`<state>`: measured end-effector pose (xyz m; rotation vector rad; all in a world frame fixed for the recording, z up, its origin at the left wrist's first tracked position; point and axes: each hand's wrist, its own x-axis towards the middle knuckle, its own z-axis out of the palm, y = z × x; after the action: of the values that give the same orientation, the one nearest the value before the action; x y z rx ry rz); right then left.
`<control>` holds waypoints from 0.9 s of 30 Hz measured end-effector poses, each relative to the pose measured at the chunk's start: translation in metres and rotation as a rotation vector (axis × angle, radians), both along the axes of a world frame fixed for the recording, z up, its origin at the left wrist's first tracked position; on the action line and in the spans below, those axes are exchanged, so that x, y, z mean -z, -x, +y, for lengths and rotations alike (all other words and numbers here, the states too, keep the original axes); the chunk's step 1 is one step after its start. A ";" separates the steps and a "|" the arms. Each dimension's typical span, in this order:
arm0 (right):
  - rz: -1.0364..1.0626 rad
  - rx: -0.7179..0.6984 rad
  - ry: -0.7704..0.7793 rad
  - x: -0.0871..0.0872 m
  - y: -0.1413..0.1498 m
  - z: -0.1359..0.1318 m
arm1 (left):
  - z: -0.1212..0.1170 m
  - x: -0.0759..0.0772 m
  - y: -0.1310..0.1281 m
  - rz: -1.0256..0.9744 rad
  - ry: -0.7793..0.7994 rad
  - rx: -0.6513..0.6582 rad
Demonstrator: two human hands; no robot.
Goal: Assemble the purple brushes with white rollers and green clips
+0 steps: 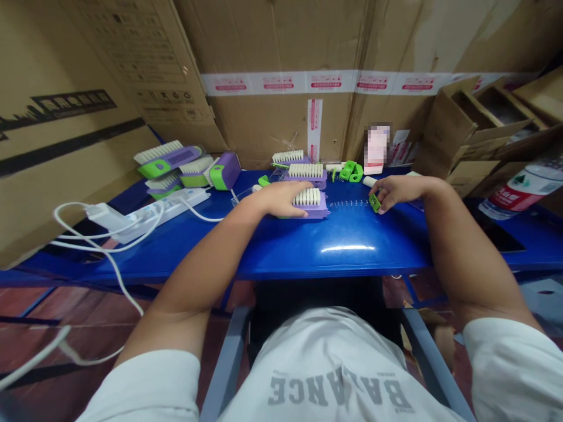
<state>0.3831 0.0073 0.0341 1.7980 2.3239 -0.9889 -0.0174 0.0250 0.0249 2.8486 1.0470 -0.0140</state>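
Observation:
My left hand (pixel 284 199) is wrapped over a purple brush (pixel 317 213) with white bristles facing up, near the middle of the blue table (pixel 347 234). The hand covers the left part of this brush. Between the fingers of my right hand (pixel 389 192) is a small green plastic part (pixel 375 203), pinched just above the table. A row of small screws (pixel 349 204) runs between the brush and that part. Just behind my left hand lies another purple brush head (pixel 307 170), with a further white-bristled brush (pixel 288 157) beyond it.
Green plastic pieces (pixel 352 171) lie at the back. Several green and purple brushes (pixel 169 161) are piled at left, beside a white power strip (pixel 162 214) with cables. On the right stand a water bottle (pixel 523 190) and open cardboard boxes (pixel 470 129). A cardboard wall (pixel 272 47) closes the back.

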 end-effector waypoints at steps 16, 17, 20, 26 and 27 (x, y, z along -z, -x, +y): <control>0.039 -0.042 0.009 0.002 0.010 0.000 | -0.001 0.000 -0.001 0.007 -0.001 -0.002; 0.045 -0.043 0.009 0.002 0.010 0.000 | 0.000 0.000 -0.001 0.008 -0.004 -0.003; 0.053 -0.029 0.014 0.004 0.010 0.000 | 0.000 0.001 -0.001 0.007 -0.008 -0.004; 0.078 0.010 0.033 0.007 0.012 0.000 | -0.003 -0.001 -0.002 0.009 0.011 -0.008; 0.082 0.010 0.033 0.007 0.012 0.000 | -0.003 -0.001 -0.003 0.010 0.012 -0.007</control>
<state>0.3716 0.0073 0.0270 1.7915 2.3321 -1.1170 -0.0146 0.0218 0.0261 2.8367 1.0555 -0.0344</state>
